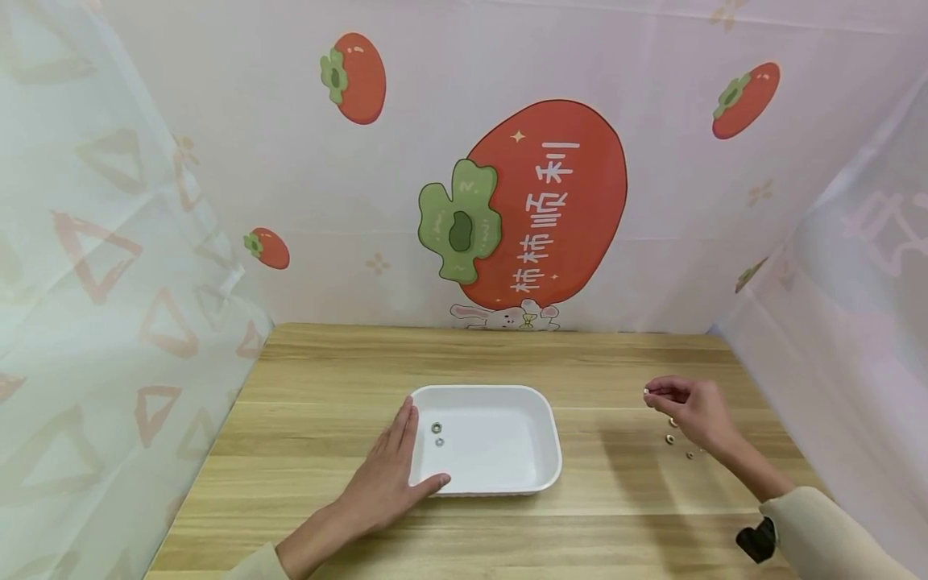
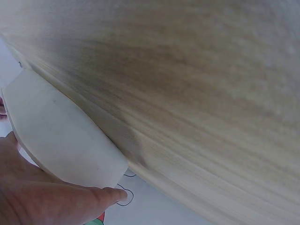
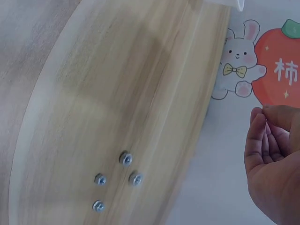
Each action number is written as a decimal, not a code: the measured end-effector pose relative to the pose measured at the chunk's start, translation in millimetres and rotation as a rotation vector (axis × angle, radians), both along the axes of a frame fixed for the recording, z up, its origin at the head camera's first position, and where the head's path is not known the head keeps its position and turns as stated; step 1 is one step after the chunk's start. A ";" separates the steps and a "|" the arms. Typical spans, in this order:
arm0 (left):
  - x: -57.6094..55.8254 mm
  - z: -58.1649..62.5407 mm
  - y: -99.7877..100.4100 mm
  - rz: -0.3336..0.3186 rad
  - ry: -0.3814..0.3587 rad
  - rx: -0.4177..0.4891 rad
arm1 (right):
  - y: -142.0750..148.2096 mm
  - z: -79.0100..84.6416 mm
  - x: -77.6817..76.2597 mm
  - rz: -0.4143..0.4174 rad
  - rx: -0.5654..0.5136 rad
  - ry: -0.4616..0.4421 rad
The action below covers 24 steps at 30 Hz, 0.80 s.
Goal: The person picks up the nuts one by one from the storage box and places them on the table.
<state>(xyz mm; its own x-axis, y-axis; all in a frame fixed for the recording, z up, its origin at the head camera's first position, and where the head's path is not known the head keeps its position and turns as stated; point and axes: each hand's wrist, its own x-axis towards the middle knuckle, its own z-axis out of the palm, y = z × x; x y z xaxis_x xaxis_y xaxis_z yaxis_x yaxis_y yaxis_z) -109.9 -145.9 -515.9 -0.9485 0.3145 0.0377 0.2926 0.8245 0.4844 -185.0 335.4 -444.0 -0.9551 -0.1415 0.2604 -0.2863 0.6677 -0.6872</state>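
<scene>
While my right grip hangs over the right part of the wooden tabletop, its thumb and fingertips are pinched together on a small pale piece. The piece sits right at the tips, too small for me to tell its shape; from the right wrist I see the tips meet but cannot make out what is between them. That same view shows me four metal nuts lying in a loose cluster on the tabletop, apart from one another. From the head camera I find the cluster just below the right grip, on its near side, with one nut partly covered by the hand.

My left grip is spread wide, its fingers straight along the left side of the white tray and its thumb out over the near rim, touching the tray only. Inside, near the left wall and close to those fingers, two small rings lie just beside each other, the farther one darker. The pinched piece is well apart from them, out to the right of the tray. Behind the tabletop I see a pale backdrop printed with red persimmons.
</scene>
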 end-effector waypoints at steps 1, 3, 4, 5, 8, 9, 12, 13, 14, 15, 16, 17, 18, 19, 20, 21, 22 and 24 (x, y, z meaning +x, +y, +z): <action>0.0 -0.2 0.0 -0.001 0.000 0.001 | 1.5 0.1 0.0 0.000 0.006 0.004; 0.2 0.4 0.1 -0.001 0.001 -0.001 | 4.1 0.3 0.1 -0.005 0.022 0.010; 0.4 0.7 0.1 -0.001 0.004 0.000 | 5.4 0.3 0.0 -0.008 0.030 0.011; 0.4 0.7 0.2 -0.001 0.006 0.001 | 6.5 0.5 0.0 -0.011 0.040 0.009; 0.3 1.7 0.5 0.002 0.007 0.010 | 9.6 0.9 -0.4 -0.031 0.075 0.001; 0.1 1.9 0.6 0.003 0.004 0.015 | 10.6 1.2 -0.7 -0.036 0.086 -0.004; -0.7 2.3 0.6 0.003 -0.012 0.016 | 13.1 1.7 -1.6 -0.051 0.120 -0.009; -0.9 2.4 0.6 0.003 -0.014 0.019 | 13.9 1.7 -1.9 -0.051 0.131 -0.008; -1.1 2.4 0.5 0.002 -0.016 0.021 | 14.8 1.6 -2.4 -0.052 0.142 -0.006; -1.3 2.2 0.5 0.002 -0.020 0.021 | 15.7 1.3 -2.9 -0.050 0.152 -0.004; -1.5 2.1 0.4 0.001 -0.021 0.020 | 16.7 1.0 -3.3 -0.050 0.161 -0.002; -1.7 1.8 0.4 0.001 -0.022 0.018 | 17.7 0.6 -3.8 -0.049 0.172 -0.001; -1.7 1.8 0.4 0.000 -0.021 0.017 | 19.0 -0.1 -4.5 -0.048 0.179 -0.001; -1.7 1.8 0.5 -0.001 -0.021 0.017 | 20.0 -0.5 -5.0 -0.046 0.186 0.000; -1.8 1.6 0.4 -0.002 -0.021 0.015 | 21.0 -0.9 -5.7 -0.045 0.193 0.003; -1.9 1.4 0.4 -0.003 -0.022 0.013 | 22.0 -1.3 -6.3 -0.044 0.203 0.007; -2.0 1.4 0.5 -0.003 -0.020 0.011 | 23.0 -1.8 -6.9 -0.044 0.210 0.010; -2.1 1.5 0.6 -0.003 -0.018 0.010 | 24.6 -2.9 -8.2 -0.040 0.222 0.021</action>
